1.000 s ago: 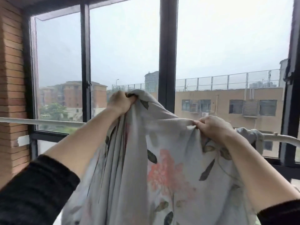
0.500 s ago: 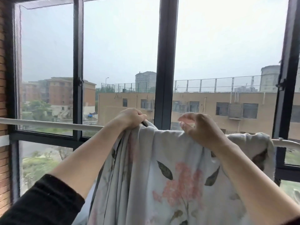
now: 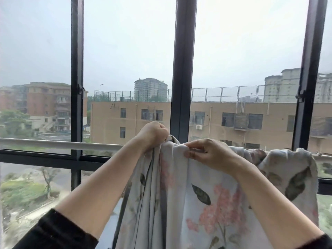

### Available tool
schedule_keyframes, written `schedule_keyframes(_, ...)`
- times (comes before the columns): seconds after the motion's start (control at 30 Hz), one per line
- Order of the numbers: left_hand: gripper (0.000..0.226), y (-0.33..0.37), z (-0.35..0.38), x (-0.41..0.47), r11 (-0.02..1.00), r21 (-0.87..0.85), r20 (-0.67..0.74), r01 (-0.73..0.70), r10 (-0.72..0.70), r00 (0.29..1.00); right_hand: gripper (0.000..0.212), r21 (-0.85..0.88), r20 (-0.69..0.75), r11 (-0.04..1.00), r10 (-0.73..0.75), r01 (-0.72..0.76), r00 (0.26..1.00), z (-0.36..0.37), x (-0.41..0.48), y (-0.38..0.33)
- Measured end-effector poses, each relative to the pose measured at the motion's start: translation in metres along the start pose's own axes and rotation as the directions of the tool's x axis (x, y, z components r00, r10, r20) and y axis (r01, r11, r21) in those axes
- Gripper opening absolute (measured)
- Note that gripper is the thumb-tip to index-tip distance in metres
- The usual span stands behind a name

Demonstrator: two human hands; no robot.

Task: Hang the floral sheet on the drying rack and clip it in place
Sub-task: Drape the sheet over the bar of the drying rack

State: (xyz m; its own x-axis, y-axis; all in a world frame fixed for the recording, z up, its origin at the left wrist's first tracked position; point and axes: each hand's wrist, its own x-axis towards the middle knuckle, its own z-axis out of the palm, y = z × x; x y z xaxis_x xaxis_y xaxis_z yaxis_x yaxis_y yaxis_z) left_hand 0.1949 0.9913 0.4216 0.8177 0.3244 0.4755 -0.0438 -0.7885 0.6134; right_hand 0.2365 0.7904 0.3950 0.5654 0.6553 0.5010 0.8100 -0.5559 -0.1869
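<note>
Both hands are up at the rail: left hand (image 3: 153, 133) fisted around a bunched fold of the floral sheet (image 3: 206, 203), right hand (image 3: 210, 153) pinching its top edge just beside it. Sheet's draped over the white drying rack bar (image 3: 59, 144), hanging down on the near side, right in front of the dark window frame (image 3: 182, 69).

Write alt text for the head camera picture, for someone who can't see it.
The left hand and right hand grip the bunched top of a floral sheet at a white rail before a dark-framed window. Further right, the sheet drapes over the rail.
</note>
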Motion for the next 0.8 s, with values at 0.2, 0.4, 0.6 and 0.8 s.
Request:
schedule_keyframes(0.2,0.008,-0.012,-0.006,-0.055,0.940,-0.160,-0.547,-0.300,0.168,0.820,0.020,0.106,0.030,0.994,0.018,-0.021,0.999,0.000,0.006,0.005)
schedule_keyframes(0.4,0.043,-0.056,-0.006,-0.116,0.969,-0.197,-0.485,-0.148,0.035,0.874,0.020,0.118,0.043,0.993,0.009,-0.014,0.999,-0.001,0.010,0.013)
schedule_keyframes(0.6,0.085,-0.094,0.042,-0.166,0.977,-0.156,-0.263,0.144,-0.182,0.948,0.012,0.111,0.037,0.994,-0.010,0.006,0.999,0.000,0.010,0.016)
schedule_keyframes(0.8,0.067,-0.103,0.084,-0.185,0.891,-0.423,-0.063,0.167,-0.212,0.975,0.012,0.123,0.026,0.992,-0.025,0.021,0.999,0.001,0.012,0.022)
